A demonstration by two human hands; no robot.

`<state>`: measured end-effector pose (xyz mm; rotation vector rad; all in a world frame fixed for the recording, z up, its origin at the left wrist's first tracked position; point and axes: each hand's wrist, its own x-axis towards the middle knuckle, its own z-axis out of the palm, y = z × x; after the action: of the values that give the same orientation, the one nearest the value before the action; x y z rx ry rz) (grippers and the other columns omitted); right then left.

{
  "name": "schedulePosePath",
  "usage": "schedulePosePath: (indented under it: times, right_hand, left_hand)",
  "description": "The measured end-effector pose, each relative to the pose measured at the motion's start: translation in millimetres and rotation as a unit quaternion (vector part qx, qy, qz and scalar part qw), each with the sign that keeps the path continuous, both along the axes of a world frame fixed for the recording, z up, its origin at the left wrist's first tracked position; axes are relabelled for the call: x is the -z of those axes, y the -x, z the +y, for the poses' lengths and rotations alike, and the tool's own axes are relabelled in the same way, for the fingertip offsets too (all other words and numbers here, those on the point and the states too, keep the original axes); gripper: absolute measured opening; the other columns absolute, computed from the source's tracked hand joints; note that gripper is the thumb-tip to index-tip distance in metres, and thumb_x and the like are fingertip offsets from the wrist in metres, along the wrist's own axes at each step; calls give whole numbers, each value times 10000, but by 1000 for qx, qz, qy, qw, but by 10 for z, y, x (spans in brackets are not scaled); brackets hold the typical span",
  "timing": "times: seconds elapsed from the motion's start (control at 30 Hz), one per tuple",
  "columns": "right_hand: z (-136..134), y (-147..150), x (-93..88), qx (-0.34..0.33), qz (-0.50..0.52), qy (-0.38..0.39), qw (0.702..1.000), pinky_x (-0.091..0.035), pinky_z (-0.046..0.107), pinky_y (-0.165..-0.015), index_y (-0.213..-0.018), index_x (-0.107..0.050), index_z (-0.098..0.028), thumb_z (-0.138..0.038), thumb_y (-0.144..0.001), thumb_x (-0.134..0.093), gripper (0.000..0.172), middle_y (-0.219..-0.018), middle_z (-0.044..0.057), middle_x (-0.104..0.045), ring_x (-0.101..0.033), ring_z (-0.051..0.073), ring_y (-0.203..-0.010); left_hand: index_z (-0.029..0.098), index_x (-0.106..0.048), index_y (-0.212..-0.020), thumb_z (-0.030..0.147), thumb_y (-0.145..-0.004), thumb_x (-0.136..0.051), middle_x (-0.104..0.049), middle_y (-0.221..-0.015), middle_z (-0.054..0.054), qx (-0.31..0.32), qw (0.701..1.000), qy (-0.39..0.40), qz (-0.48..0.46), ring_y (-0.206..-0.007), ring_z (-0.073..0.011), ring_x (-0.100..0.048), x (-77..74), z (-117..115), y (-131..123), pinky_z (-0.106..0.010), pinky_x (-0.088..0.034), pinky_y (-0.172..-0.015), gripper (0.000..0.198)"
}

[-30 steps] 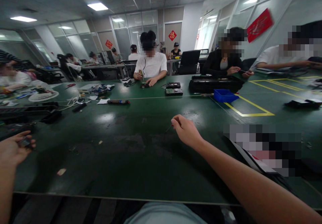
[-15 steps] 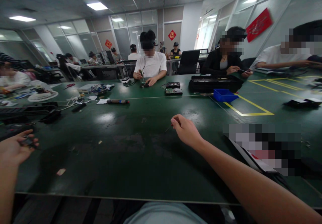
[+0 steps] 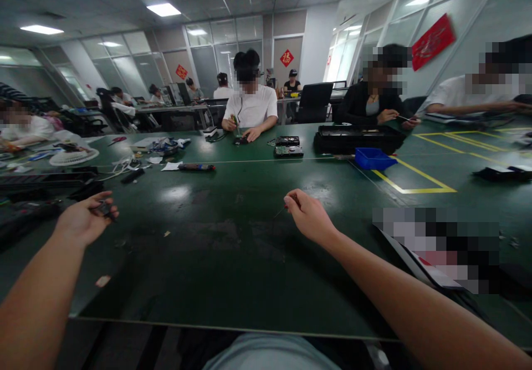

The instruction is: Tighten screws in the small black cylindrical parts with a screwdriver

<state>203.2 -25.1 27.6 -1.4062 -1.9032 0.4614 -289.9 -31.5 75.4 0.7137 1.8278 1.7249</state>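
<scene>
My left hand (image 3: 85, 220) is over the left side of the green table, its fingers curled around a small dark part (image 3: 105, 209), perhaps metal or plastic; its exact kind is too blurred to tell. Near the middle of the table my right hand (image 3: 310, 215) is closed in a pinch. From its fingers a slim screwdriver (image 3: 280, 212) points down and to the left; only the thin shaft shows, and the handle is hidden in the palm. The two hands are well apart.
A power screwdriver-like stick (image 3: 197, 167) lies beyond my hands. A blue bin (image 3: 374, 159), a black casing (image 3: 359, 138) and circuit-board units (image 3: 288, 152) stand farther back. Papers (image 3: 440, 270) are at my right. Across the table a person (image 3: 251, 107) works on a small part.
My left hand has come in from the left edge, moving right and slightly up with the small dark part. My right hand with the screwdriver has hardly moved.
</scene>
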Motion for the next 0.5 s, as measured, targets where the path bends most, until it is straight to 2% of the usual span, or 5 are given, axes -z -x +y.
schedulePosePath:
  times: [0.1,0.33,0.5]
  right_hand:
    - [-6,-1,-12,2,-2,2,1000,-419,309,-668,-939,-598,-199,-341,-989,-418,235,-815,52,-689,-641,205,-763]
    - [2,-23,11,-2,1,-11,1000,-420,305,-660,-936,-598,-205,-344,-990,-426,228,-803,45,-689,-645,201,-751]
    - [5,-21,17,-4,0,-15,1000,-417,306,-647,-936,-598,-205,-345,-991,-429,227,-782,41,-682,-642,199,-725]
  left_hand:
    - [131,-596,-865,28,-742,-402,-542,-650,-6,108,991,-20,-78,-588,-143,-509,-11,97,-233,-279,-460,-604,251]
    - [114,-604,-912,70,-699,-423,-550,-694,-37,259,953,-53,-149,-598,-168,-526,-39,326,-1089,-294,-469,-589,282]
    - [100,-633,-873,90,-613,-446,-558,-713,-70,344,927,-28,-148,-606,-179,-539,22,393,-1761,-296,-481,-571,321]
